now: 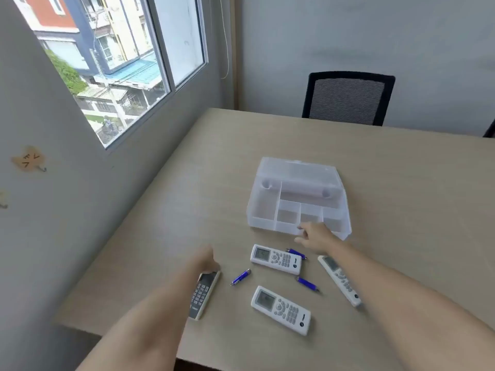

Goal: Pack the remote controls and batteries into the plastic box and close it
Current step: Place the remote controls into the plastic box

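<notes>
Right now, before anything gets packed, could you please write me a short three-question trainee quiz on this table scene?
1. How many remote controls lie on the table?
2. True or false: the plastic box already holds a remote.
3. Which hand touches the dark remote: A) left hand, B) right hand?

Key: 1) Four: the dark one, two wide white ones, one slim white one. 2) False; its compartments look empty. 3) A.

Clear box [298, 199] open — four remotes [276, 258], blue batteries [240, 277] beside it.
</notes>
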A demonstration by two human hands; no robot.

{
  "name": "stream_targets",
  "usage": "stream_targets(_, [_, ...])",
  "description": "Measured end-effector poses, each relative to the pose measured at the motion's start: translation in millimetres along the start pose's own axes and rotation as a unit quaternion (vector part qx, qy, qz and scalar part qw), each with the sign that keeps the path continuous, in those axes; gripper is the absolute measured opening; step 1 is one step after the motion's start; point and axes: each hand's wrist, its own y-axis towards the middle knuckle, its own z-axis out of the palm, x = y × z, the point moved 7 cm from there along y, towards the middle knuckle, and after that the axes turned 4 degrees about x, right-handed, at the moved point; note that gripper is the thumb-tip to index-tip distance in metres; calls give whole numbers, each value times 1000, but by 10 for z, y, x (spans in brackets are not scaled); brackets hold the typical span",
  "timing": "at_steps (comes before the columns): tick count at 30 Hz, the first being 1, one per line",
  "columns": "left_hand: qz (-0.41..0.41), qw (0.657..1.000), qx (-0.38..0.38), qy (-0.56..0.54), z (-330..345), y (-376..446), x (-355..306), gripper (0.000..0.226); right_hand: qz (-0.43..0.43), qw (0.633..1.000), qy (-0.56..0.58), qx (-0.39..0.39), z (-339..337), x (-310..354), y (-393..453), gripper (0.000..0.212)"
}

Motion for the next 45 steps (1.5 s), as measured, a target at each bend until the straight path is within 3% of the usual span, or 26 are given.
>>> stream_targets(3, [-71, 997, 43, 11, 443, -81, 294, 48, -18, 998, -18, 50, 389, 6, 96, 47])
stream_targets(6, [-115, 993, 34, -6, 718, -93, 475, 56, -35, 995, -64, 72, 698, 52, 193, 37])
stream_targets(10, [-119, 992, -5, -26, 795, -63, 521, 50, -55, 986, -134, 78, 931, 113, 355, 49])
stream_targets(14, [-107, 983, -66, -137, 531, 14, 503, 30, -63, 973, -219, 39, 1004, 162, 500, 58])
stream_targets(17, [-61, 966, -115, -224, 34, 162, 254, 33, -74, 965, -251, 12, 992, 227, 560, 52])
stream_targets(19, [-10, 954, -121, -274, -314, 328, -56, 37, -86, 975, -201, 34, 984, 256, 575, 52])
stream_targets(21, [36, 940, -126, -315, -628, 531, -416, 40, -64, 996, -20, 57, 861, 221, 552, 48])
stream_targets(23, [69, 922, -114, -364, -834, 782, -781, 42, -33, 984, 166, 52, 629, 124, 541, 40])
stream_targets(26, [109, 896, -40, -430, -898, 1168, -1303, 40, -29, 960, 278, 24, 136, -73, 575, 37])
stream_targets(30, [93, 914, 27, -394, -676, 1622, -1644, 26, 10, 941, 338, -12, -532, -475, 823, 33])
stream_targets(35, [60, 936, 42, -344, -430, 1903, -1725, 12, 42, 981, 188, -24, -990, -823, 1440, 41])
stream_targets(41, [57, 958, 68, -272, -228, 2012, -1697, 23, 19, 993, 46, 110, -811, -796, 2040, 49])
stream_targets(45, [52, 984, 50, -163, -245, 2071, -1693, 27, -19, 982, 69, 177, -701, -700, 2212, 58])
